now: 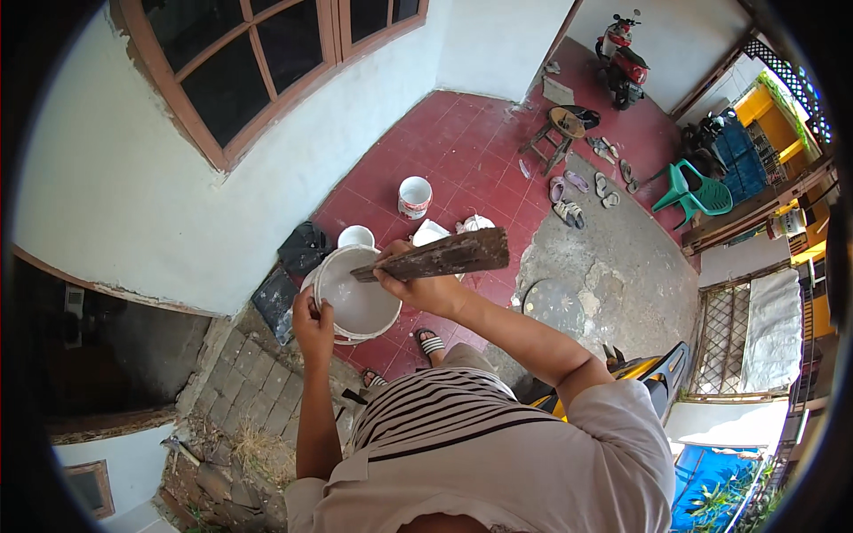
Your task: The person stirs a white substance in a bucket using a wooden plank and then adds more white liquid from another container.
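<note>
My left hand (314, 330) grips the near left rim of a white plastic bucket (366, 306), which is tilted so that its pale inside shows. My right hand (416, 286) is closed round a weathered wooden board (458, 252). The board's narrower end reaches over the bucket's mouth, and its wide end points right. Whether the board touches the bucket's inner wall I cannot tell. The inside looks coated with whitish residue.
Beyond stand a white pail (415, 197) and a smaller white tub (356, 236) on red tiles. Black bags (304, 248) lie by the wall. Farther off are a wooden stool (558, 133), several sandals (569, 213), a green chair (695, 191) and a red scooter (622, 62).
</note>
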A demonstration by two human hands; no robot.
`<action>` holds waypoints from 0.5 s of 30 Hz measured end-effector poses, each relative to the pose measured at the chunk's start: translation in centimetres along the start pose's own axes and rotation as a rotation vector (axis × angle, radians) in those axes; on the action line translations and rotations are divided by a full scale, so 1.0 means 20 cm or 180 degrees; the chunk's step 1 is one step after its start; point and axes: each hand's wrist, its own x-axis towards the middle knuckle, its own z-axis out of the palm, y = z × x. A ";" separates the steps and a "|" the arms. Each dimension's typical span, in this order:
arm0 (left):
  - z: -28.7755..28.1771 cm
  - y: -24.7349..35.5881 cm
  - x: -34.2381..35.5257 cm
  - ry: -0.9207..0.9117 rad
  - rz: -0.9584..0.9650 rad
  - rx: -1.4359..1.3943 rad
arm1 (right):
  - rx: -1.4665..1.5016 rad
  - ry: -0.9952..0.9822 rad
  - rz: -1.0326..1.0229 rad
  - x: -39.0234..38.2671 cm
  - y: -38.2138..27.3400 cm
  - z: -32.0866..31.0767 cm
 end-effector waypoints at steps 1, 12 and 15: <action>0.00 -0.01 0.01 -0.0006 0.0023 -0.0017 | -0.0022 0.0020 -0.0003 0.00 -0.03 0.00; -0.05 0.05 0.06 0.0047 -0.0034 -0.0196 | 0.0867 0.0025 0.0523 -0.06 -0.01 -0.10; -0.02 0.12 0.09 -0.0038 0.0051 -0.0066 | 0.0522 0.0395 0.0166 0.00 0.02 -0.06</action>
